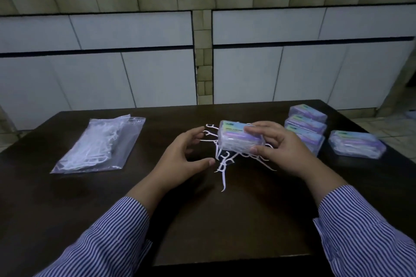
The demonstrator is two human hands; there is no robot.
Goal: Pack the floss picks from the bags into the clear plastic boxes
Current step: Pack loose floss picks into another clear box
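Observation:
My right hand (279, 148) grips a clear plastic box (236, 137) with a purple and blue label, holding it just above the dark table (202, 220). White floss picks show inside the box. Loose floss picks (221, 164) lie scattered on the table under and in front of it. My left hand (186, 159) hovers just left of the box, fingers relaxed and spread, holding nothing. A clear bag (99, 146) with many floss picks lies flat at the left of the table.
Several filled labelled boxes (308, 126) are stacked at the table's right rear. One more box (358, 144) lies beside them near the right edge. White cabinet doors (101, 69) stand behind the table.

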